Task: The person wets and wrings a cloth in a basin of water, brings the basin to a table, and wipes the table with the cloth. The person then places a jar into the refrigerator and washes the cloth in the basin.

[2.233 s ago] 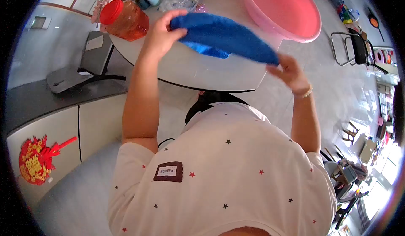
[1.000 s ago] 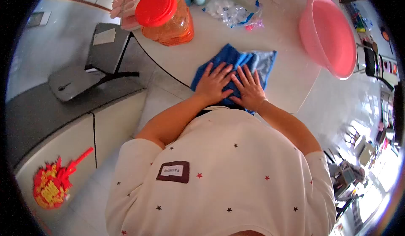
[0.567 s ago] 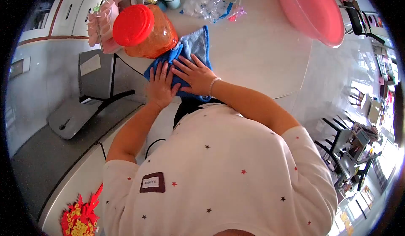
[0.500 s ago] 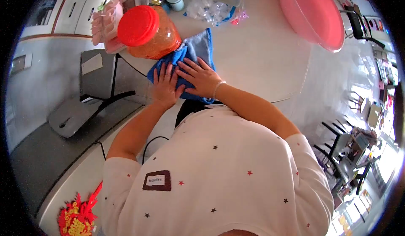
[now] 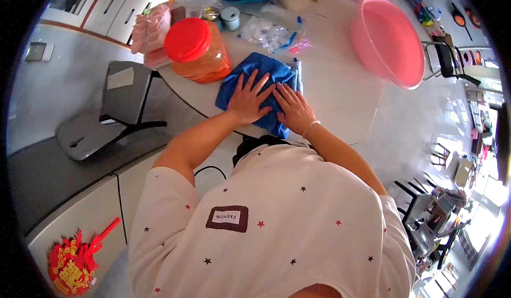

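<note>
A blue cloth (image 5: 261,66) lies bunched near the edge of the pale table (image 5: 340,101), its lighter side showing at the right. My left hand (image 5: 248,100) rests flat on the cloth with its fingers spread. Just to its right, my right hand (image 5: 296,110) presses on the same cloth, palm down and fingers apart. The two hands nearly touch at the thumbs and fingertips. A jar with a red lid (image 5: 188,39) stands beside the cloth, to the left of my left hand.
Toward the right of the table is a pink basin (image 5: 387,42). Plastic bags (image 5: 266,33), a small light-blue can (image 5: 230,18) and a pink rack (image 5: 151,31) are farther back. A grey stand (image 5: 125,93) is at the left, chairs at the right.
Both hands, earlier holding the blue cloth up in the air, now lie on it on the table. Since half a second ago, hands and cloth have shifted right, away from the jar.
</note>
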{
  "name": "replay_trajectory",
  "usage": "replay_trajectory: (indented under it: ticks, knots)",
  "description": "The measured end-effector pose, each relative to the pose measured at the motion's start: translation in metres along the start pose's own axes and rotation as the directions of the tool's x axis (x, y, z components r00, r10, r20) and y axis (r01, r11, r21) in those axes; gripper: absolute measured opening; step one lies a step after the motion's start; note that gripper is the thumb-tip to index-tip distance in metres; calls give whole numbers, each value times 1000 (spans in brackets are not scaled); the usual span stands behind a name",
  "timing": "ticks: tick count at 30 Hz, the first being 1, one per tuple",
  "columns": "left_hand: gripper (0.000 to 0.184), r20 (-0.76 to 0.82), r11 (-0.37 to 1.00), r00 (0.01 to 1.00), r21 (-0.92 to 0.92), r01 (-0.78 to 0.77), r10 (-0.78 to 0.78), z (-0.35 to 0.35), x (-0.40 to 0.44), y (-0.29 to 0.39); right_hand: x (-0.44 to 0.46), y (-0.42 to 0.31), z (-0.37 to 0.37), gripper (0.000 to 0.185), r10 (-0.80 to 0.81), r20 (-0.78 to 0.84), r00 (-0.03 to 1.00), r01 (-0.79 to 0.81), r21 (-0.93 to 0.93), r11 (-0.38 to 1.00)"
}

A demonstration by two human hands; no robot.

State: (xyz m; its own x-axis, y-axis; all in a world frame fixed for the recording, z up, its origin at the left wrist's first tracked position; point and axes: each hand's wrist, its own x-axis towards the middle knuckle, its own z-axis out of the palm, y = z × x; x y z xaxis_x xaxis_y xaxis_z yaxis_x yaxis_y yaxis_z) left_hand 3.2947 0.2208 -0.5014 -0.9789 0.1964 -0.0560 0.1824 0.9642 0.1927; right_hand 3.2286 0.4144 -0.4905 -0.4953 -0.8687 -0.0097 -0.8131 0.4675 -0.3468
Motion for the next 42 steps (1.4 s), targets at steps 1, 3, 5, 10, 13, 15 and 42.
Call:
replay_trajectory:
  ticks: [1,3,5,10,13,15,42]
  knots:
    - [67,15,1000,1000,11,3,-3,-1,9,7,-2,4,-4,67,27,5,1000,-27,-4,1000]
    - [67,17,1000,1000,17,15,-15,7,26,24,-14,16,-8,67,88,8,996,-88,-33,996]
    - [67,45,999,999,33,26,-28,9,48,49,-28,31,-12,67,158,-3,987,-157,-77,985]
    - [71,77,995,994,-75,-70,76,27,111,142,-103,82,-39,64,364,-4,932,-359,-159,920]
    - [72,8,960,970,-145,-239,242,40,139,191,-158,113,-35,64,429,-54,902,-427,-258,867]
    - [71,26,944,949,-123,-308,313,36,151,216,-178,120,-35,67,481,-104,870,-492,-195,848]
    - [36,-506,806,794,-591,-36,-336,-10,121,130,-5,89,-107,29,-52,-188,981,24,-151,988]
